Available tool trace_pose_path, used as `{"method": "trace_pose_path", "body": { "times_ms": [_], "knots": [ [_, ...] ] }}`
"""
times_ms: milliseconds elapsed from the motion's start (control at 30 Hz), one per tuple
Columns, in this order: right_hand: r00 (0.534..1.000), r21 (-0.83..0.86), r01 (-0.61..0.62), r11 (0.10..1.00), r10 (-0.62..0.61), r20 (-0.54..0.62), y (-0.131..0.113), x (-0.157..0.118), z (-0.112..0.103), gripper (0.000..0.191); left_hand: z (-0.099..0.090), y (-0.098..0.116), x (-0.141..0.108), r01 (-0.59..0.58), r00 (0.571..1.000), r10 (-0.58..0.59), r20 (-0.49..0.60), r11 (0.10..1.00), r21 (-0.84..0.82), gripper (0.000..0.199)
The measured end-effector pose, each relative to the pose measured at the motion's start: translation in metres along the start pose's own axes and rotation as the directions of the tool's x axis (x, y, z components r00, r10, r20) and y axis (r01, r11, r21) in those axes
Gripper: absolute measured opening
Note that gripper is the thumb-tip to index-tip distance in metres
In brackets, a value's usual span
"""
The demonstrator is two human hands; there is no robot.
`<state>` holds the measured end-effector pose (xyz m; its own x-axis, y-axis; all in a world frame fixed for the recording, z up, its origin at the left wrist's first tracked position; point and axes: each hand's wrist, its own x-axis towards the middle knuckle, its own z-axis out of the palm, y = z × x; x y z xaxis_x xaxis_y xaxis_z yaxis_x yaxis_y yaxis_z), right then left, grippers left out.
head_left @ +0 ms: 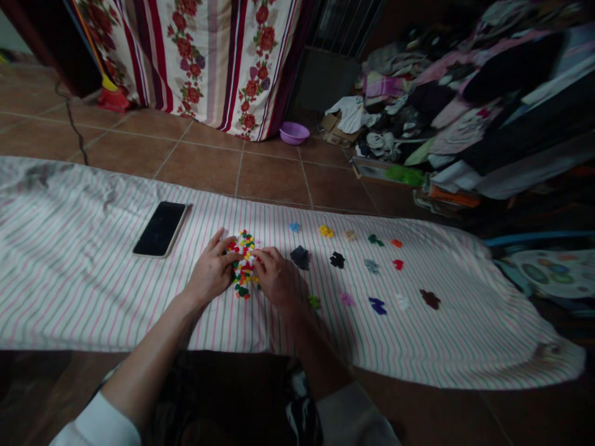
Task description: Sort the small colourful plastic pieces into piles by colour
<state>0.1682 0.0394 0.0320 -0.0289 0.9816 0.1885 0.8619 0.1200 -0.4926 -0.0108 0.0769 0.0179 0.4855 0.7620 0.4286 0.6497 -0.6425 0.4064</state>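
A mixed heap of small coloured pieces [245,267], red, yellow, green, white and orange, lies on the striped cloth [93,279]. My left hand [211,269] rests against the heap's left side, fingers apart and stretched over the pieces. From the right, my right hand [275,277] reaches into the heap with thumb and fingertips drawn together; whatever they pinch is too small to make out. Right of it are sorted single-colour piles, among them a dark grey pile [301,257], a black pile [337,259], a yellow pile [326,231], a light green pile [314,301] and a brown pile [430,299].
A phone [161,229] lies on the cloth left of my hands. Beyond the cloth's far edge are the tiled floor [269,170], a purple basin [294,132], a floral curtain [214,62] and a red broom [113,99]. Heaped clothes [446,93] fill the right background.
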Motion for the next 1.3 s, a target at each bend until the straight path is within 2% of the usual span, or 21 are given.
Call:
{"method": "trace_pose_path", "body": {
  "times_ms": [267, 500, 767, 933, 1100, 1300],
  "knots": [
    [0.999, 0.009, 0.009, 1.000, -0.009, -0.037, 0.002, 0.000, 0.003, 0.019, 0.004, 0.001, 0.002, 0.005, 1.000, -0.003, 0.025, 0.999, -0.041, 0.044],
    [0.999, -0.012, 0.019, 1.000, -0.019, -0.028, -0.001, 0.000, -0.004, 0.014, 0.006, 0.000, 0.002, 0.008, 0.998, -0.006, 0.056, 0.999, -0.046, 0.049],
    [0.996, 0.090, 0.009, 0.996, -0.001, -0.085, 0.005, 0.001, 0.004, 0.014, 0.006, 0.005, 0.012, 0.018, 0.999, -0.017, 0.029, 0.999, -0.030, 0.044],
    [0.991, 0.143, -0.050, 0.988, 0.066, -0.115, 0.008, -0.001, 0.005, 0.018, 0.012, 0.014, 0.024, 0.005, 0.999, -0.007, 0.034, 0.999, 0.037, 0.037],
    [0.990, 0.204, -0.089, 0.975, 0.109, -0.086, 0.008, -0.003, 0.001, 0.017, 0.018, 0.025, 0.030, 0.053, 0.996, -0.060, 0.066, 0.993, 0.108, 0.039],
    [0.987, 0.276, -0.079, 0.958, 0.114, -0.114, 0.014, -0.003, 0.005, 0.014, 0.020, 0.025, 0.029, 0.075, 0.989, -0.097, 0.113, 0.980, 0.183, 0.038]
  ]
}}
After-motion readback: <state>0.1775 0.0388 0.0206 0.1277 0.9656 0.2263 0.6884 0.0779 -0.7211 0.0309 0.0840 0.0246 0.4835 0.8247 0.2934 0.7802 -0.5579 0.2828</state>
